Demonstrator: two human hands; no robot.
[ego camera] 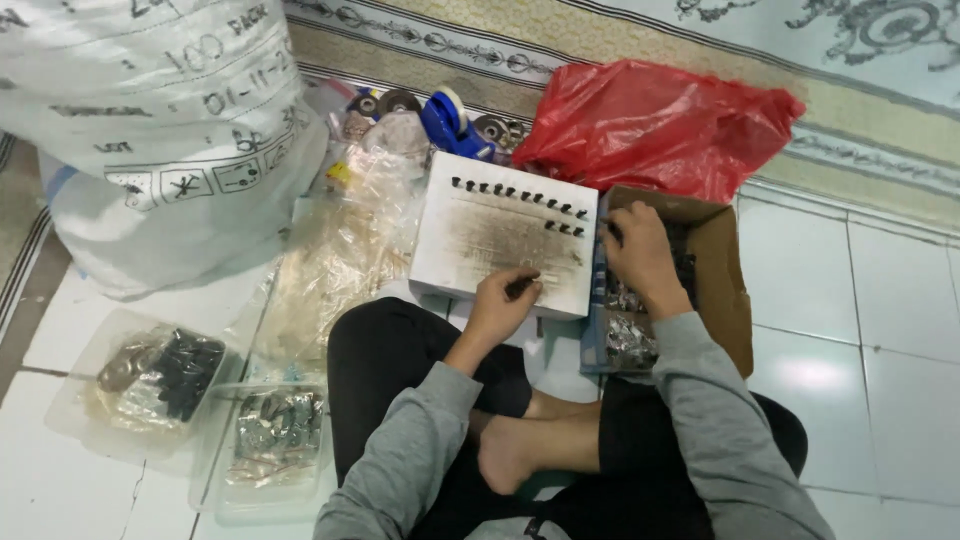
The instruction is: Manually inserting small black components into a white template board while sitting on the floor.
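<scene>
Bare tiles (860, 330) rightward — sack (150, 130) left

A: Views on record?
B: One. Head-worn camera, looking steeply down and forward over the wearer's crossed legs (520, 440) to the tiled floor (860, 330).
A: Range?
B: Close; the white board (500, 240) sits mid-frame within arm's reach, the carpet edge (600, 40) along the top.
A: Overlap with another view?
B: None; single entry.

Left hand (503, 303) pinched shut; right hand (640, 250) curled, reaching forward.
</scene>
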